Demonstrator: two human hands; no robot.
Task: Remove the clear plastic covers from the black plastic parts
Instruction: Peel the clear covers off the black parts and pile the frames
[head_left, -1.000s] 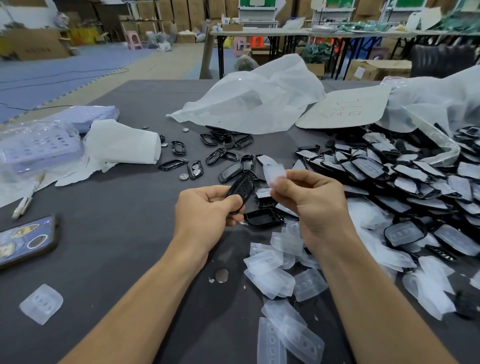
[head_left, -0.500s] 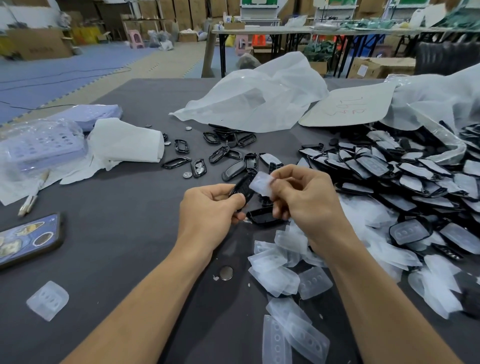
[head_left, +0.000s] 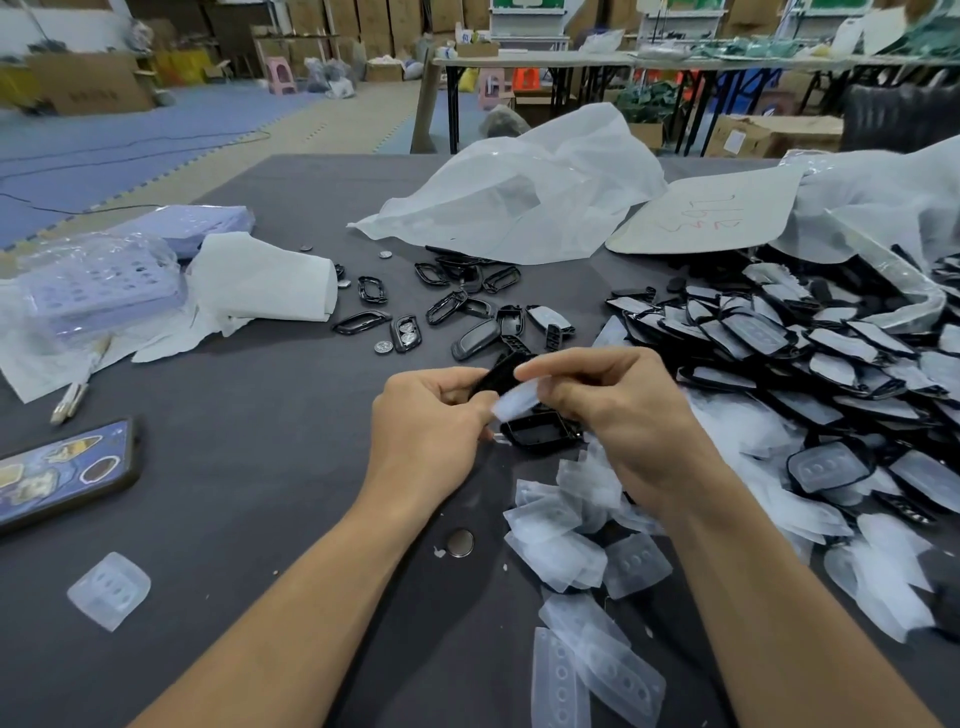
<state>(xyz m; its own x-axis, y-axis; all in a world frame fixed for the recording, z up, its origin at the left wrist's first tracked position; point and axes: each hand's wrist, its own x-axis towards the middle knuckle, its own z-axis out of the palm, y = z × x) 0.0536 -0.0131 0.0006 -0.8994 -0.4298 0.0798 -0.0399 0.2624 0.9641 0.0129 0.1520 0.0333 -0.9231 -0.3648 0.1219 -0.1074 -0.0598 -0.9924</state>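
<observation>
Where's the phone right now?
Head view: the phone lies on the dark table at the far left, beyond a lone clear cover, well left of the left hand.

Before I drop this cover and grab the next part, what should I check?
1. Grip: left hand holds black part: ok.
2. Pinch: right hand fingers on cover: ok.
3. Cover fully free of the part: cannot tell.
4. Drop spot: cover pile close by right hand: ok.
5. Supply: covered parts heaped at right: ok.
</observation>
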